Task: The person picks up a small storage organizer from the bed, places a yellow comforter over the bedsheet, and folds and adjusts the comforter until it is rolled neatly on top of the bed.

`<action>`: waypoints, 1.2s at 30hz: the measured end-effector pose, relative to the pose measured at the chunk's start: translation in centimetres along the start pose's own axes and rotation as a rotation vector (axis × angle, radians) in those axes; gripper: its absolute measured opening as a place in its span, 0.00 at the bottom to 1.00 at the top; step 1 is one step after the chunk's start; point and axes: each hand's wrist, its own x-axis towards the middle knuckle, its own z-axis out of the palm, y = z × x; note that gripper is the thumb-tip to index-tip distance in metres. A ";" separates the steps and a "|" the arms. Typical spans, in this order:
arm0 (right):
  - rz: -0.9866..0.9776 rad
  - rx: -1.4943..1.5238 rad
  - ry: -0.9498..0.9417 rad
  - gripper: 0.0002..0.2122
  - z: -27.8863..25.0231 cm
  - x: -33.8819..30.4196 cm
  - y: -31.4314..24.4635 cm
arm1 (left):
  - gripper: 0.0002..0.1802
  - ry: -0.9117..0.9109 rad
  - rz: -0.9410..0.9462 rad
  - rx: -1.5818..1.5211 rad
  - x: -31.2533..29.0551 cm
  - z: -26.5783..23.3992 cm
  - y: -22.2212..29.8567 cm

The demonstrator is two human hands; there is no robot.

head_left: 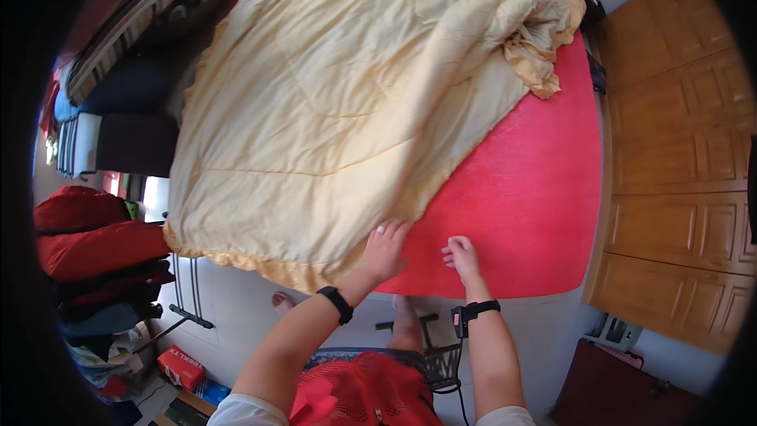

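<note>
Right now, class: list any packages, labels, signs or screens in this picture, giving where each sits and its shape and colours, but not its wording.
Red box: on the floor at lower left, below the stacked red bedding; rectangular carton, red with light lettering on its side.
No signs or screens can be made out.

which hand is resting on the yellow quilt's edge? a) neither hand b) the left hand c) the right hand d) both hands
b: the left hand lies flat on the corner of the yellow quilt, while the right hand rests on the bare red sheet beside it.
</note>
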 end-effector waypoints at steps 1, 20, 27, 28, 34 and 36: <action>-0.017 -0.002 -0.027 0.11 -1.1 0.5 -0.6 | 0.39 -0.014 -0.053 0.107 2.4 1.1 0.4; 0.067 0.289 -0.341 0.25 -8.9 5.5 -5.7 | 0.07 -0.244 -0.238 0.426 10.4 5.6 7.4; 0.006 0.745 -0.248 0.30 -9.4 9.0 -8.3 | 0.14 -0.484 -0.214 0.259 3.3 4.1 10.3; 0.018 0.742 -0.236 0.30 -9.6 8.9 -8.8 | 0.15 -0.428 -0.135 0.211 1.9 4.2 10.2; -0.216 0.556 0.298 0.19 -13.7 8.6 -9.1 | 0.17 -0.420 0.031 0.130 -0.5 3.6 9.9; -0.291 0.393 0.445 0.17 -14.4 6.9 -7.7 | 0.15 -0.371 -0.042 0.075 -1.5 3.8 9.4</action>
